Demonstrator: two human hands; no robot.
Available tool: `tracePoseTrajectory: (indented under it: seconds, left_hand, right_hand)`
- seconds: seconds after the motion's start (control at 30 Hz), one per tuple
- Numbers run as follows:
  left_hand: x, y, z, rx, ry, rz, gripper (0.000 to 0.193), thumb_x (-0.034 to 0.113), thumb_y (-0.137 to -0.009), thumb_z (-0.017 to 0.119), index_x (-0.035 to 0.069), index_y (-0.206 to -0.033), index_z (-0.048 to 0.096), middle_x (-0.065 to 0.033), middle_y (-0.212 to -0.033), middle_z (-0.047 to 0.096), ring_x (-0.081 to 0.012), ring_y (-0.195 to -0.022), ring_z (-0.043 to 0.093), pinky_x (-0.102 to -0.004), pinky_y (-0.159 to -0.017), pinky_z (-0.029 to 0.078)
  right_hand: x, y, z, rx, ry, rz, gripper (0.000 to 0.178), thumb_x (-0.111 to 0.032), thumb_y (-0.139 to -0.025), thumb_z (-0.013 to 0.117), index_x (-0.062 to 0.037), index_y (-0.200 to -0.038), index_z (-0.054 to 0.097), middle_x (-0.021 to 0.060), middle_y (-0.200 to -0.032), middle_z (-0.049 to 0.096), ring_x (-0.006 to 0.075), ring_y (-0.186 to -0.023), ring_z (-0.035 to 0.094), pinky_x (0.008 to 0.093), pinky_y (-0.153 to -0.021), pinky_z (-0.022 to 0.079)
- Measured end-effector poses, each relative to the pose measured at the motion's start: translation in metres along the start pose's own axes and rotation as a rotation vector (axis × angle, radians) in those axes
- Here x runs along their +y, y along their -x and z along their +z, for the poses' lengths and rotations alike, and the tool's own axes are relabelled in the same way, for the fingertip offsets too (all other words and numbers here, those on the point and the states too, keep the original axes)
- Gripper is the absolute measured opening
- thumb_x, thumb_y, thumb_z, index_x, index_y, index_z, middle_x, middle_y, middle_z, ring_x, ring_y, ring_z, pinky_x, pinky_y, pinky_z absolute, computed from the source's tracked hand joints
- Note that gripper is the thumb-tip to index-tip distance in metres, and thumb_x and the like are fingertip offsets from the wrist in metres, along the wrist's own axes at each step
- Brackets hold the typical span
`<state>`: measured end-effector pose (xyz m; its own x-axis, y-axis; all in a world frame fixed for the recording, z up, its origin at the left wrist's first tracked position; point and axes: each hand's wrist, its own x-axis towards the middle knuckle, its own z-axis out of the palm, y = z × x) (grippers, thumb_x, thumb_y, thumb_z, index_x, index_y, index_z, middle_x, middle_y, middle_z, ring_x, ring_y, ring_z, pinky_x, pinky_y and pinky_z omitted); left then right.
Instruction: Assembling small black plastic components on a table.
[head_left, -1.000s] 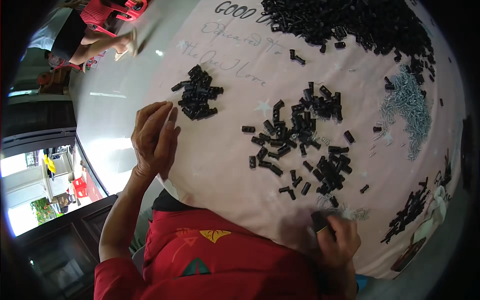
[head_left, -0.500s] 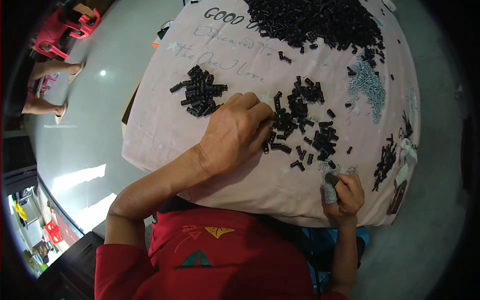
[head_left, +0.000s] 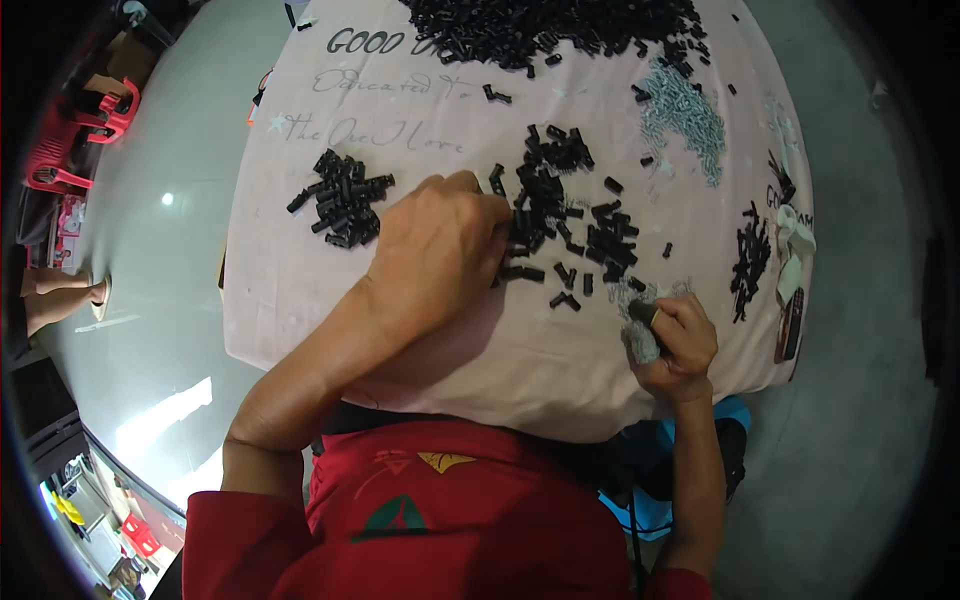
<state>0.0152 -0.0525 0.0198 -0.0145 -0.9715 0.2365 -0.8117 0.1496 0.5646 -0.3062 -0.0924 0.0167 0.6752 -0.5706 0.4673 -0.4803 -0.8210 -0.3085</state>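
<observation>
Floor: smooth, shiny grey flooring (head_left: 165,290) spreads to the left of the table and appears dimmer on the right.
Sunlight: a bright white slanting patch (head_left: 165,415) lies across the left floor.
Glint: a small round reflection (head_left: 167,199) shines higher up on the same floor.
Table: a broad table draped in a pale pink cloth (head_left: 270,280) printed with stars and dark lettering.
Seating: red plastic chairs (head_left: 122,112) with open-slotted backs stand at the upper left.
Left edge: dark, boxy furniture (head_left: 45,410), its details lost in shadow.
Lower left: a brightly lit area holds another red plastic chair (head_left: 140,534) and a blurred yellow object (head_left: 68,506).
</observation>
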Motion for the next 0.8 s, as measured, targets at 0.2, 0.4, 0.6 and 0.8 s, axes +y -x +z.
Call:
tracePoseTrajectory:
  seconds: [0.2, 0.4, 0.6, 0.8]
  left_hand:
    - [0.003, -0.002, 0.003, 0.036, 0.074, -0.069, 0.013, 0.012, -0.087, 0.07, 0.003, -0.09, 0.079, -0.0204, -0.088, 0.072, -0.0393, -0.084, 0.071, -0.0494, -0.078, 0.056]
    - [0.023, 0.025, 0.015, 0.306, 0.245, 0.062, 0.016, 0.018, -0.091, 0.076, 0.004, -0.096, 0.08, -0.0167, -0.093, 0.073, -0.0347, -0.074, 0.068, -0.044, -0.075, 0.055]
    - [0.034, 0.025, 0.03, 0.253, 0.443, -0.1, 0.015, 0.011, -0.097, 0.073, -0.001, -0.105, 0.076, -0.0167, -0.093, 0.074, -0.0226, -0.073, 0.071, -0.0322, -0.067, 0.056]
    - [0.033, 0.044, 0.02, 0.259, 0.523, -0.084, 0.014, 0.008, -0.097, 0.073, -0.002, -0.106, 0.075, -0.0154, -0.091, 0.074, -0.0183, -0.071, 0.068, -0.0308, -0.062, 0.053]
  right_hand:
    - [0.001, 0.002, 0.002, 0.101, -0.044, -0.031, 0.019, -0.003, -0.071, 0.082, 0.0015, -0.088, 0.074, 0.0116, -0.084, 0.067, 0.0285, -0.067, 0.063, 0.0362, -0.057, 0.05]
    - [-0.001, 0.009, -0.003, 0.186, -0.022, -0.052, 0.02, -0.002, -0.073, 0.08, 0.0014, -0.093, 0.075, 0.012, -0.084, 0.068, 0.0287, -0.069, 0.064, 0.0365, -0.059, 0.052]
    - [-0.021, 0.005, 0.006, 0.212, -0.034, -0.004, 0.015, 0.0, -0.078, 0.079, 0.0008, -0.092, 0.074, 0.0126, -0.085, 0.069, 0.0308, -0.072, 0.066, 0.0379, -0.062, 0.054]
    - [-0.054, 0.002, 0.011, -0.006, -0.043, -0.013, 0.019, -0.004, -0.073, 0.079, -0.0023, -0.089, 0.07, 0.0094, -0.081, 0.065, 0.0299, -0.07, 0.063, 0.0398, -0.06, 0.052]
